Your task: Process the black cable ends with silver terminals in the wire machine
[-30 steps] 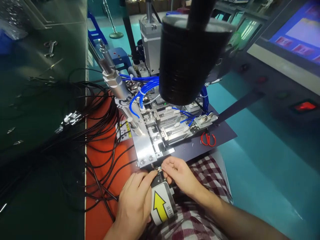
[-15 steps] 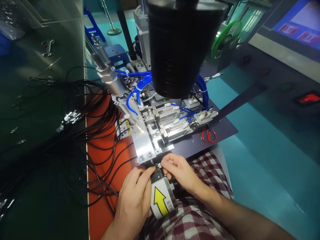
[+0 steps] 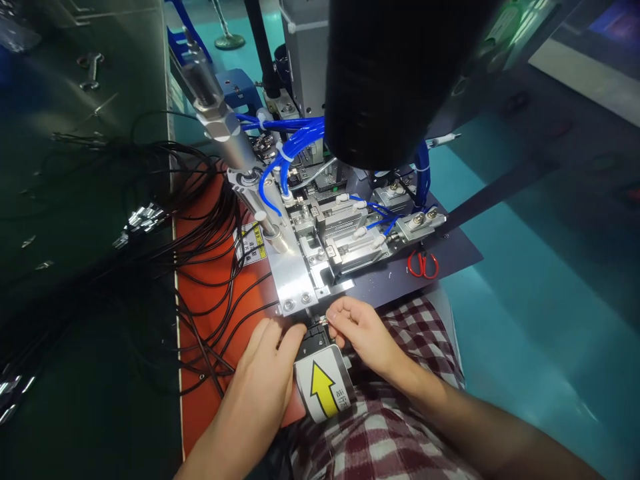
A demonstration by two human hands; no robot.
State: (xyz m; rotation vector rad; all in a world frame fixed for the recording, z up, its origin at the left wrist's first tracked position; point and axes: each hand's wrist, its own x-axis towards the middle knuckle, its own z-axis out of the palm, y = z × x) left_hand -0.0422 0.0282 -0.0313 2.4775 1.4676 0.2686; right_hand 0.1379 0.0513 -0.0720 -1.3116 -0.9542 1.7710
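Observation:
In the head view, my right hand (image 3: 360, 333) pinches the small, light-coloured wire ends (image 3: 323, 321) of a cable between thumb and fingertips. My left hand (image 3: 267, 367) is just left of them, fingers curled and thumb pointing toward the wires; what it grips is hidden behind the thumb. Both hands are at the front of a metal bench machine (image 3: 293, 283). Below the wires is a black block with a white cover (image 3: 325, 383) bearing a yellow arrow.
Black cables (image 3: 215, 247) lie across the orange mat (image 3: 200, 420) and dark bench on the left. Red-handled scissors (image 3: 423, 265) rest on the machine's base plate. A large black cylinder (image 3: 390, 87) overhangs the machine. A wrench (image 3: 92, 72) lies far left.
My left thumb has drawn back slightly to the left, away from the wire ends. My right hand keeps its pinch. The view has tilted and shifted a little.

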